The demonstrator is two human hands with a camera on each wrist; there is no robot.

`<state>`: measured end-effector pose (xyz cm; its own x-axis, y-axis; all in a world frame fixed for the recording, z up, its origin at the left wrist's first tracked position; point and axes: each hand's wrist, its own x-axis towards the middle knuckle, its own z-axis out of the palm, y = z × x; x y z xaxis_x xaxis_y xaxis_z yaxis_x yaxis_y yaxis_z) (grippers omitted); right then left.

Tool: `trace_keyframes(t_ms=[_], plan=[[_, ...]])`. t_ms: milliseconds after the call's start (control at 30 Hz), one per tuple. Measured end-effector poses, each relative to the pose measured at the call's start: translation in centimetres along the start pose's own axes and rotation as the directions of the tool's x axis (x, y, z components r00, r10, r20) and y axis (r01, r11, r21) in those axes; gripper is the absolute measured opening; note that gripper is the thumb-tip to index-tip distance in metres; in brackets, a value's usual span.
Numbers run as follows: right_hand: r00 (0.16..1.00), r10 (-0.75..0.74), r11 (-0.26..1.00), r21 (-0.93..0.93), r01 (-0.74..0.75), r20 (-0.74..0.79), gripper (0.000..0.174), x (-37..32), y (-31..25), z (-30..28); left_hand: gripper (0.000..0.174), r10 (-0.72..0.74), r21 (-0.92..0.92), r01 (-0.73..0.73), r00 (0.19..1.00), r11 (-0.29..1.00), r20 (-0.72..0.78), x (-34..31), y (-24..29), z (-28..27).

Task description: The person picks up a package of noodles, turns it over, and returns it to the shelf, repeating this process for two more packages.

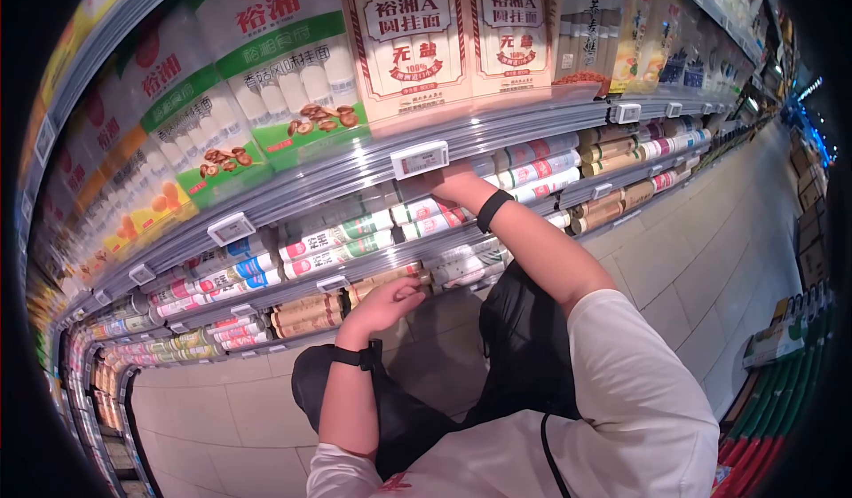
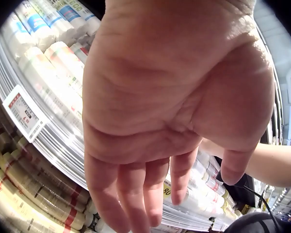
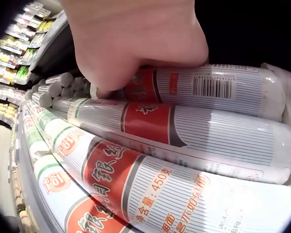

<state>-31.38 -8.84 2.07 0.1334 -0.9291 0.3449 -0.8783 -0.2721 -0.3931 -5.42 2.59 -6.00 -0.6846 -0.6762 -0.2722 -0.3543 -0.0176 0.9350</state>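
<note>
- Left hand (image 2: 174,107): palm turned to the wrist camera, fingers straight and relaxed, holding nothing. In the head view it hovers at the lower shelf, just beside the brown-wrapped rolls (image 1: 306,313); whether the fingertips touch them cannot be told.
- Right hand (image 3: 136,43): reaches into the shelf above, behind a price tag (image 1: 419,158), fingers curled over the end of a red-banded noodle pack (image 3: 208,90).
- Red-banded noodle pack: lies flat on top of the stacked packs (image 3: 184,126), barcode up, touching the pack beneath it.
- Progress, as a judgement: the grasp appears made, but the pack lies in its row and is not yet lifted out; drawing it off the shelf is left to do.
- Surface: tiered store shelving with a ribbed metal shelf rail (image 1: 355,165); rolls of noodles lie side by side on each tier, and large noodle bags (image 1: 408,36) stand on the tier above.
- Room: a supermarket aisle (image 1: 781,143) with a pale tiled floor (image 1: 674,267); shelving runs on to the far end.
</note>
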Motion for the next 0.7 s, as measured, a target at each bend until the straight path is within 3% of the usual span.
trace_keyframes(t_ms=[133,200,267,300,333,467,533,600,633,700], plan=[[0.991,-0.017,0.990,-0.133,0.035,0.135,0.057,-0.2,-0.7,-1.5,0.035,0.020,0.007,-0.020,1.000,1.000,0.007,-0.2,0.4,-0.2],[0.963,0.029,0.994,-0.111,0.001,0.268,0.053,-0.9,-1.9,-4.6,0.034,0.013,0.037,-0.014,1.000,0.999,0.016,-0.3,1.4,-0.2],[0.991,-0.039,0.991,-0.119,0.055,0.132,0.049,-1.6,-0.2,-5.0,0.033,0.021,0.038,-0.022,1.000,0.999,0.016,-0.2,1.7,0.0],[0.988,-0.138,0.980,-0.152,0.125,-0.073,0.047,-1.9,3.3,-2.9,0.033,0.034,0.023,-0.034,0.999,0.999,0.011,-0.2,1.5,0.0],[0.934,-0.242,0.961,-0.199,0.193,-0.263,0.045,-2.4,5.9,-2.0,0.034,0.047,0.002,-0.047,0.999,0.999,0.000,-0.2,1.3,0.1],[0.967,0.077,0.978,-0.169,-0.120,-0.242,0.044,-4.4,10.7,-6.4,0.040,0.012,0.210,-0.001,0.999,0.978,-0.051,0.0,1.4,0.2],[0.959,-0.027,0.977,-0.212,-0.035,-0.282,0.044,-4.6,15.7,-6.9,0.043,0.065,0.204,-0.049,0.995,0.978,-0.072,0.6,0.0,0.6],[0.987,0.034,0.991,-0.121,-0.054,-0.159,0.041,-4.6,16.4,-8.5,0.040,0.070,0.222,-0.059,0.997,0.973,-0.042,0.9,0.3,0.4],[0.965,-0.095,0.981,-0.188,0.048,-0.246,0.042,-3.9,17.2,-8.1,0.035,0.057,0.201,-0.048,0.998,0.978,-0.037,0.9,0.5,0.4],[0.985,0.168,0.983,-0.084,-0.166,0.026,0.046,-3.1,16.1,-10.2,0.033,0.086,0.201,-0.073,0.995,0.977,-0.058,1.3,-0.2,0.6]])
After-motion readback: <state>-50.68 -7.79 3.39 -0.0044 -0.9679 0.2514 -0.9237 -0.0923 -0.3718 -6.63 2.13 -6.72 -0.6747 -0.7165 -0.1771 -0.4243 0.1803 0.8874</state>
